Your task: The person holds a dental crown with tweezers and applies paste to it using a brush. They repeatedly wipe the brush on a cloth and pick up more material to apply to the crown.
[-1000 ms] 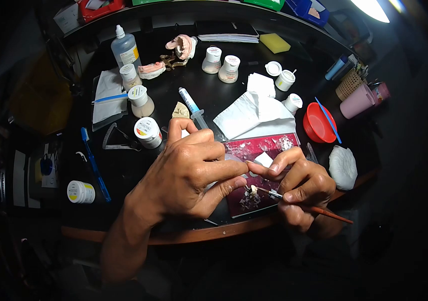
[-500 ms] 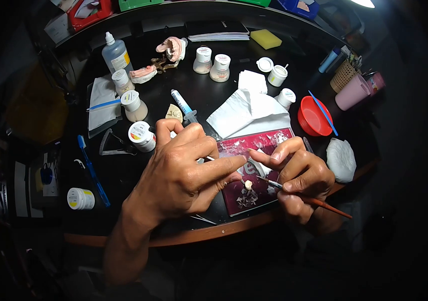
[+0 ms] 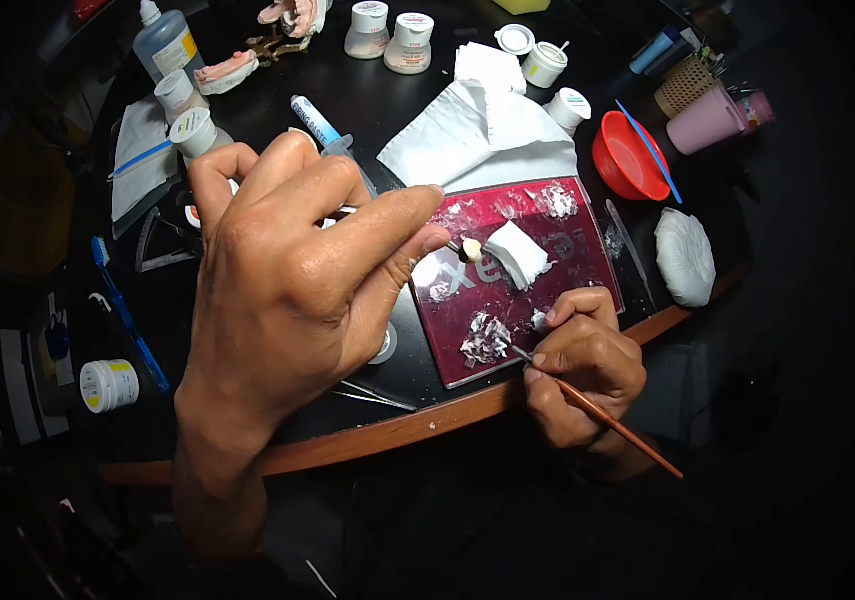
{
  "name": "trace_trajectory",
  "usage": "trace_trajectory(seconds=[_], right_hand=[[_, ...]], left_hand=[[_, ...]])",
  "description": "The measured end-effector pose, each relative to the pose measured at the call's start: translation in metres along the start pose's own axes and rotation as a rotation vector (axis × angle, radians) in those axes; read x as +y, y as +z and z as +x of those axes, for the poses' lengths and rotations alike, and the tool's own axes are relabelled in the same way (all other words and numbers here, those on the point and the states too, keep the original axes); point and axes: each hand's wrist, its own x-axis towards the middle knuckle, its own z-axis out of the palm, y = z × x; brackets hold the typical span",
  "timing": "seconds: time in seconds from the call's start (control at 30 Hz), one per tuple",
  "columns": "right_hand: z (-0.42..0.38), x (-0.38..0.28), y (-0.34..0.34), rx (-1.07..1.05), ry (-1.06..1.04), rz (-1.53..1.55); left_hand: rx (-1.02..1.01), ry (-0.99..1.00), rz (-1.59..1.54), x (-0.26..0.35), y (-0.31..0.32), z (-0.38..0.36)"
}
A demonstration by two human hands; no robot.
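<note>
My left hand (image 3: 297, 260) is closed in a pinch on a thin holder, mostly hidden by the fingers. At its tip sits a small cream tooth crown (image 3: 472, 250), raised above the maroon slab (image 3: 537, 325). My right hand (image 3: 587, 370) grips a fine brush (image 3: 602, 408) with a reddish-brown wooden handle. The brush tip points left, beside a heap of white powdery scraps (image 3: 487, 340) on the slab. A folded white tissue piece (image 3: 518, 254) lies on the slab between the hands.
White cloths (image 3: 447, 130) lie behind the slab. To the right are a red bowl (image 3: 622, 160) and a white wad (image 3: 685, 255). A paste syringe (image 3: 317, 122), powder jars (image 3: 410, 45) and a blue toothbrush (image 3: 127, 310) stand or lie around. Tweezers (image 3: 377, 396) rest near the table edge.
The hands have moved apart: my left hand has drawn left with the crown, away from the brush. My right hand is lower, its fingers curled in. The camera view has shifted.
</note>
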Motion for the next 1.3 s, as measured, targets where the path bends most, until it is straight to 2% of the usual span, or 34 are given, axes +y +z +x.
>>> trace_trajectory(seconds=[0.1, 0.63, 1.03, 1.13, 1.3], right_hand=[[0.0, -0.001, 0.001, -0.08, 0.018, -0.026], [0.004, 0.0, 0.004, -0.154, 0.034, -0.03], [0.004, 0.002, 0.002, -0.14, 0.041, 0.017], [0.009, 0.001, 0.0, -0.102, 0.047, 0.129], [0.011, -0.001, -0.001, -0.145, 0.0, 0.07]], left_hand=[[-0.008, 0.0, 0.012, 0.001, 0.0, 0.0], [-0.04, 0.01, 0.034, 0.0, -0.001, 0.0], [-0.027, 0.003, 0.023, -0.001, 0.0, -0.002], [-0.022, -0.005, 0.013, -0.001, 0.0, -0.001], [-0.03, -0.023, -0.002, 0.0, 0.001, -0.001]])
